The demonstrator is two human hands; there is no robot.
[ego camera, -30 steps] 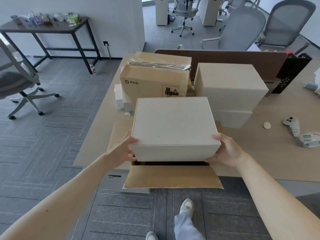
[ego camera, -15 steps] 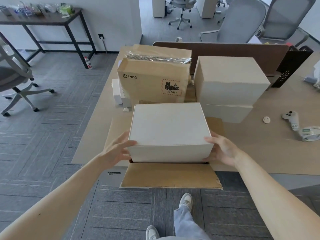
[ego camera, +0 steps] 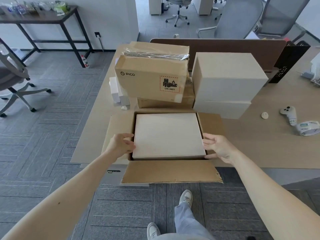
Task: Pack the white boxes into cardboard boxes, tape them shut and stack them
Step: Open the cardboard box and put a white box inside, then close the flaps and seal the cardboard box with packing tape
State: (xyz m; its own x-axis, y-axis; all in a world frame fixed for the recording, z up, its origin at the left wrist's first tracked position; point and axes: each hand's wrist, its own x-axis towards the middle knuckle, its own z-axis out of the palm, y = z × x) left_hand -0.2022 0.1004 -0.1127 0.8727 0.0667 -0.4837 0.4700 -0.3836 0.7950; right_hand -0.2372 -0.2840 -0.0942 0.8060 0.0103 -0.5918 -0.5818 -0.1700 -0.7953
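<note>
White box (ego camera: pixel 167 135), perhaps snug, in carton (ego camera: pixel 168 171)

Three large white boxes (ego camera: pixel 167 134) (ego camera: pixel 230 78) (ego camera: pixel 221 110) and two small white boxes (ego camera: pixel 114 90) (ego camera: pixel 124 99). Three cartons (ego camera: pixel 173 171) (ego camera: pixel 149 80) (ego camera: pixel 162 103), one of them open. Two hands (ego camera: pixel 121 146) (ego camera: pixel 217 148). Four chairs (ego camera: pixel 12 80) (ego camera: pixel 178 13) (ego camera: pixel 239 19) (ego camera: pixel 280 14). One tape roll (ego camera: pixel 307 128) on the desk, one controller (ego camera: pixel 288 115), one small disc (ego camera: pixel 265 115). Two shoes (ego camera: pixel 186 196) (ego camera: pixel 153 230). One side table (ego camera: pixel 39 15) and one bottle (ego camera: pixel 85 61) on the floor.
</note>
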